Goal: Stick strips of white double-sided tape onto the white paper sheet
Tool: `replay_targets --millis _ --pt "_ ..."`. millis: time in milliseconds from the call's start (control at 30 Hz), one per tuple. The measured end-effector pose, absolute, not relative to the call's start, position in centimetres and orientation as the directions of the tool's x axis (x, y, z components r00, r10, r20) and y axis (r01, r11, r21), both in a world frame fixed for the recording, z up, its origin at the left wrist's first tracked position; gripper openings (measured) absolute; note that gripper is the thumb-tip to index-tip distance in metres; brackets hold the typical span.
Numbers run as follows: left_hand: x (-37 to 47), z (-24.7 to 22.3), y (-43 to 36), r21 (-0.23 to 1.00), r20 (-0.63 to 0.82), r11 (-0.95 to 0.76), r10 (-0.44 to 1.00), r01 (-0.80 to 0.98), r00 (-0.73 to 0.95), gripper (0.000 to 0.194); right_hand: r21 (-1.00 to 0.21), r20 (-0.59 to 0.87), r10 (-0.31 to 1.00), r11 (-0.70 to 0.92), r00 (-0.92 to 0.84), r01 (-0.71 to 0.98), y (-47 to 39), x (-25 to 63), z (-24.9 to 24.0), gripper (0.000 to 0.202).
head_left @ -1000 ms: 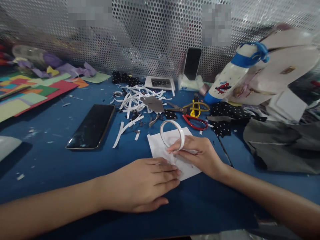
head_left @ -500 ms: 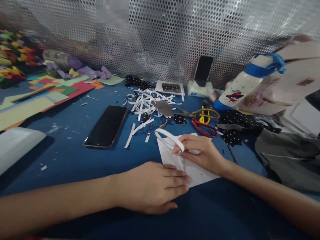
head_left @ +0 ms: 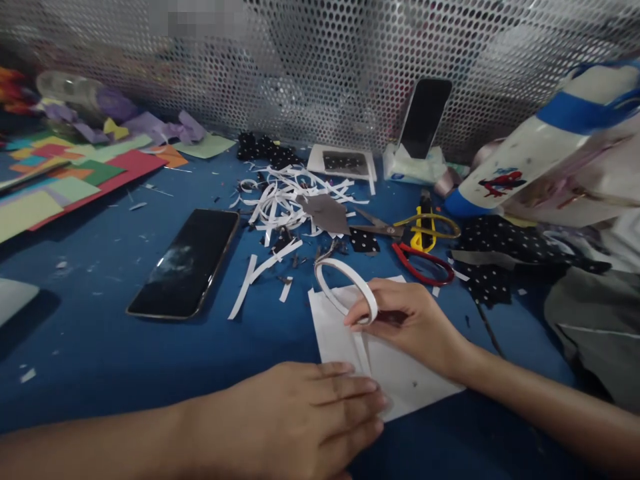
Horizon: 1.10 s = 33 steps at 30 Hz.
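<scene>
**White ring in right-hand pinch, ring's loop looks wider than 0.5 s ago**

Head view: right hand (head_left: 417, 320) pinches white ring (head_left: 365, 288) between thumb and fingers, right of frame centre, over white paper (head_left: 407, 377). Ring is tilted; it looked flatter 0.5 s ago and more upright 1.0 s ago. Left hand (head_left: 320, 413) lies flat, fingers together, on the paper's near left edge, lower centre; same pose, lower in the frame than 0.5 s ago. A narrow white strip (head_left: 362, 352) shows between the hands.

Framing shifted: phone (head_left: 187, 263) sits further left, bottle (head_left: 537, 150) now meets the right edge. Scissors (head_left: 391, 231) and strip pile (head_left: 277, 197) look undisturbed on the blue surface (head_left: 150, 360).
</scene>
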<state>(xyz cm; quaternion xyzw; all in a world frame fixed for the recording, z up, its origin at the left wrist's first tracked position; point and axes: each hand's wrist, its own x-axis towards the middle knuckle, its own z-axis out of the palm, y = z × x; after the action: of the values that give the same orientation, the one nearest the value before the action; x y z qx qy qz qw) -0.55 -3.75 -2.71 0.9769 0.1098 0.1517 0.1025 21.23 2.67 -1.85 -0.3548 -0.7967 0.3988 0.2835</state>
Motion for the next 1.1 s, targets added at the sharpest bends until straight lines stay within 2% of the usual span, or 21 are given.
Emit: replay_targets --millis 267,500,767,1100 --pt "-0.8 -2.4 -3.3 0.198 0.236 -0.961 0.236 0.191 0.943 0.036 -0.877 0.082 0.764 0.36 -0.64 0.318 3.4 21.7 -2.0 0.014" --pt "-0.8 -2.5 -3.3 0.201 0.21 -0.962 0.229 0.187 0.951 0.037 -0.954 -0.005 0.86 0.148 -0.51 0.259 3.1 21.2 -1.9 0.005" --pt "-0.5 -2.8 -3.5 0.233 0.237 -0.955 0.241 0.186 0.941 0.039 -0.97 0.03 0.89 0.136 -0.456 0.2 2.7 20.7 -1.4 0.01" --pt "-0.5 -2.6 -3.6 0.252 0.256 -0.953 0.232 0.167 0.938 0.039 -0.971 0.025 0.871 0.137 -0.49 0.195 3.2 21.0 -2.1 0.009"
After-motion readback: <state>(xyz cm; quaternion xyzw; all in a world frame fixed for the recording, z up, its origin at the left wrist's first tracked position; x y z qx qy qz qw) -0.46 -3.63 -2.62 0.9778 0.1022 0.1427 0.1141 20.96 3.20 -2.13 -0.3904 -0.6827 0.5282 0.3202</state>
